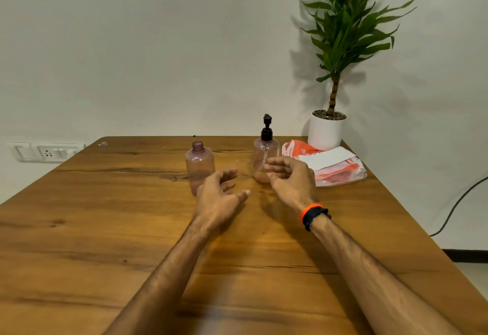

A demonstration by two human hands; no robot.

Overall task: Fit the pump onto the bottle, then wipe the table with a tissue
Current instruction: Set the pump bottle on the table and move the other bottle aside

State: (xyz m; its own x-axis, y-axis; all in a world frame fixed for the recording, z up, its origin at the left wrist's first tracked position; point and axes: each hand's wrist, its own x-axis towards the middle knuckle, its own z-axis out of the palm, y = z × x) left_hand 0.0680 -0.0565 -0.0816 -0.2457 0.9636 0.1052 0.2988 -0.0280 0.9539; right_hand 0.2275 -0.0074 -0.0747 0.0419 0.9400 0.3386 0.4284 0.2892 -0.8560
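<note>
Two clear pinkish bottles stand upright on the wooden table [105, 229]. The left bottle [200, 161] has an open neck with no cap. The right bottle [264, 154] carries a black pump [267, 128] on its neck. My left hand [219, 197] hovers just in front of the open bottle, fingers apart and empty. My right hand [290, 179], with an orange and black wristband, is in front of the pump bottle, fingers loosely curled and holding nothing. An orange and white tissue pack [330, 165] lies to the right, a white tissue sticking out of it.
A potted plant in a white pot [326, 131] stands at the table's far right corner, behind the tissue pack. A wall socket panel [45, 152] is on the left wall. A black cable [459, 202] hangs past the table's right edge.
</note>
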